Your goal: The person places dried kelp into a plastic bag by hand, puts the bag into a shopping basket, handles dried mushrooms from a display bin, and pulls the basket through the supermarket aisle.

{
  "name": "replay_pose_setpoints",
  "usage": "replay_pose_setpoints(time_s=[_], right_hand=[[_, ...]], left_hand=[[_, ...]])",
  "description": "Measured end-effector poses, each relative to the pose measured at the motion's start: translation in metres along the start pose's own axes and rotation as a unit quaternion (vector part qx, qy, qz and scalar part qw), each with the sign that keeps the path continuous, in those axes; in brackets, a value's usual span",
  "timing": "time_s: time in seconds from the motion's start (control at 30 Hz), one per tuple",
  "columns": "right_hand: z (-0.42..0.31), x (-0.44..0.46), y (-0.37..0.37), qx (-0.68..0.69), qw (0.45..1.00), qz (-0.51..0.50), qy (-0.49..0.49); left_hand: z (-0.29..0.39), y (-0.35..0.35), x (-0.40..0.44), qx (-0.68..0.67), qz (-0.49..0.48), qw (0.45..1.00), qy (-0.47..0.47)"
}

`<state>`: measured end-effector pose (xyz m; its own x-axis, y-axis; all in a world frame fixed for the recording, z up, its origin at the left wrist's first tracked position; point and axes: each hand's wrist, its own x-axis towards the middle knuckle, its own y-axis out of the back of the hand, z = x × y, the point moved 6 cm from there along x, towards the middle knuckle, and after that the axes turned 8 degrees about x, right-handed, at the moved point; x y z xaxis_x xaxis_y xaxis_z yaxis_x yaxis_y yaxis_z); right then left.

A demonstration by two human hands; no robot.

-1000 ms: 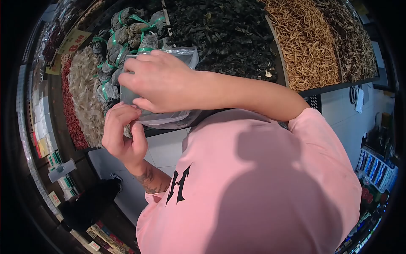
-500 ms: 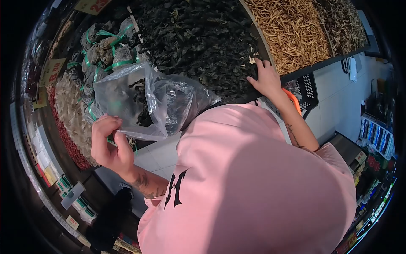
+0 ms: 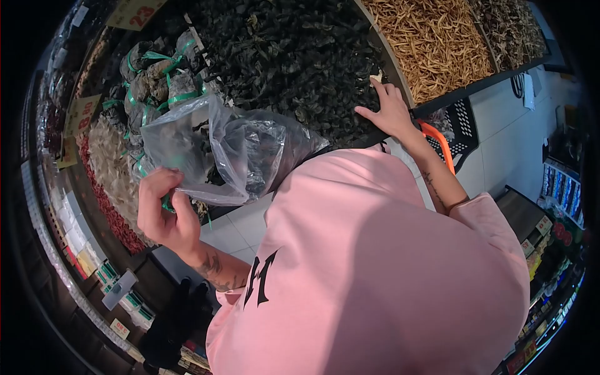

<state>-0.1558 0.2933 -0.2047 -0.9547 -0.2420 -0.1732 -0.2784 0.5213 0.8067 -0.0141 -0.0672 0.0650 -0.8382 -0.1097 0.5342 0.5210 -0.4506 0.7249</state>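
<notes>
The right hand (image 3: 395, 115) has left the clear bag (image 3: 265, 147) and sits, spread, on the dark dried food (image 3: 300, 69). Now only the left hand (image 3: 164, 211) pinches the bag, by the counter's (image 3: 465, 92) front edge.

I'd call this a shop, a grocery with goods sold loose. Across a bin display (image 3: 462, 92), dried foods lie heaped in open compartments: dark, crinkled pieces (image 3: 281, 56), golden strips (image 3: 431, 47) towards its right end, and bundles tied in green (image 3: 150, 90) towards its left. Price cards stand among them, one reading 23 (image 3: 139, 14). A clear plastic bag (image 3: 262, 147) sits at the near edge, with a black perforated basket (image 3: 462, 125) just beyond that edge. Packaged goods (image 3: 562, 187) line shelving off to the right, past pale floor tiles (image 3: 494, 147).
</notes>
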Motion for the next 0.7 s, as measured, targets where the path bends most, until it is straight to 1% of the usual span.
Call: replay_pose_setpoints(time_s=[0.1, 0.17, 0.23, 0.3, 0.37, 0.47, 0.53, 0.57, 0.63, 0.67, 0.7], right_hand=[[-0.001, 0.001, -0.005, 0.009, 1.000, -0.017, -0.006], [-0.010, -0.007, -0.010, -0.068, 0.998, -0.014, -0.009], [-0.009, -0.007, -0.014, -0.069, 0.997, -0.013, -0.009], [-0.006, -0.005, -0.016, -0.020, 0.999, -0.011, -0.025], [-0.007, -0.001, -0.017, -0.020, 1.000, -0.013, -0.007], [-0.010, -0.001, -0.016, -0.043, 0.999, -0.026, -0.011], [-0.012, -0.002, -0.016, -0.063, 0.996, -0.053, -0.047], [-0.009, -0.003, -0.018, -0.063, 0.995, -0.054, -0.047], [-0.007, -0.004, -0.018, -0.032, 0.999, -0.030, 0.005], [-0.004, -0.003, -0.017, -0.033, 0.999, -0.030, 0.006], [-0.005, -0.004, -0.013, -0.009, 0.999, -0.017, 0.030]], left_hand=[[0.004, 0.000, 0.001, 0.017, 0.000, 1.000, 0.001], [0.007, 0.001, 0.001, 0.014, -0.001, 1.000, -0.004], [0.006, 0.001, -0.002, 0.011, 0.003, 1.000, 0.008], [0.006, 0.001, -0.006, 0.010, 0.006, 1.000, 0.022], [0.008, 0.000, -0.007, 0.013, 0.006, 1.000, 0.009], [0.009, 0.001, -0.008, 0.012, 0.004, 1.000, 0.009], [0.009, 0.002, -0.010, 0.014, -0.001, 1.000, 0.020], [0.009, 0.002, -0.011, 0.013, -0.009, 0.999, 0.030], [0.009, 0.002, -0.012, 0.012, -0.009, 0.999, 0.037], [0.008, 0.001, -0.012, 0.011, -0.008, 0.999, 0.043], [0.008, 0.002, -0.013, 0.011, -0.008, 0.999, 0.045]])
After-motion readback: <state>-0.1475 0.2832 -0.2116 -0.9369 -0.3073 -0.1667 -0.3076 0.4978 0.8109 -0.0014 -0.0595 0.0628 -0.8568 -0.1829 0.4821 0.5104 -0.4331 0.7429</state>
